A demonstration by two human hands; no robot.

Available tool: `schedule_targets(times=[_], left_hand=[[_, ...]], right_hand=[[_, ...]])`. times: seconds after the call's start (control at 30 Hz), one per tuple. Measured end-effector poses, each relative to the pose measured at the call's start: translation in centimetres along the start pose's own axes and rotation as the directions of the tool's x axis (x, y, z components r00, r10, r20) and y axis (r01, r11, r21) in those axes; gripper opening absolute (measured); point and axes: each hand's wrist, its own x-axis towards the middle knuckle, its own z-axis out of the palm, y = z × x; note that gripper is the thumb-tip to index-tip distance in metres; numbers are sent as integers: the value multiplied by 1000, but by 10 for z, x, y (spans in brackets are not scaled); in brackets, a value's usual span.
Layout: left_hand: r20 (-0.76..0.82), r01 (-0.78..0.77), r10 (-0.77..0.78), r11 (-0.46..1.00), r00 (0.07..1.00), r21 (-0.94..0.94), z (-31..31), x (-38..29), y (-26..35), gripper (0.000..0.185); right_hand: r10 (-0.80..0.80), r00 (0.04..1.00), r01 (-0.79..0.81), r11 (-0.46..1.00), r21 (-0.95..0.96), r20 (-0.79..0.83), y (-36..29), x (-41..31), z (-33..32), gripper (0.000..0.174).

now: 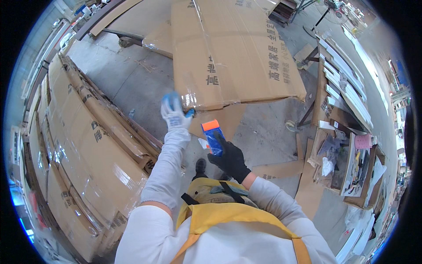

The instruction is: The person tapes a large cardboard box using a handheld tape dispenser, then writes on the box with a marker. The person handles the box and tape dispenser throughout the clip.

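Note:
A large flat cardboard package point(237, 59), sealed with clear tape and printed with dark characters, lies in front of me. My left hand point(173, 109), in a white and blue glove, is at its near left corner, fingers slightly blurred; whether it presses on the edge I cannot tell. My right hand point(229, 156), in a black glove, holds a blue tool with an orange end point(212, 137), perhaps a tape dispenser, just below the package's near edge. A loose cardboard sheet point(230, 120) lies under that edge, lower down.
Wrapped cardboard packages point(89, 132) lean in a stack on my left. To the right stand a rack of white strips point(343, 82) and a tray of hand tools point(356, 171) beside a pink roll point(362, 141). Cardboard pieces point(280, 169) lie on the concrete floor. A fan point(329, 10) stands far right.

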Motion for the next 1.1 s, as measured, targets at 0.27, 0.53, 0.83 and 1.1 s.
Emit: schedule_targets(times=[0.27,0.53,0.83,1.1], left_hand=[[-116,-678,669,713,735,-181,19,16,-30,25],[125,-693,761,635,636,-341,-7,20,-44,50],[-62,-773,772,624,633,-113,24,21,-41,25],[-3,-664,693,689,721,-290,13,37,-38,29]], right_hand=[[37,998,-38,999,-33,-56,-8,-1,12,87],[73,994,-73,997,6,-85,-18,-11,10,85],[146,986,-145,989,11,-77,-33,-13,13,75],[165,979,-163,986,30,-123,-43,-18,17,73]])
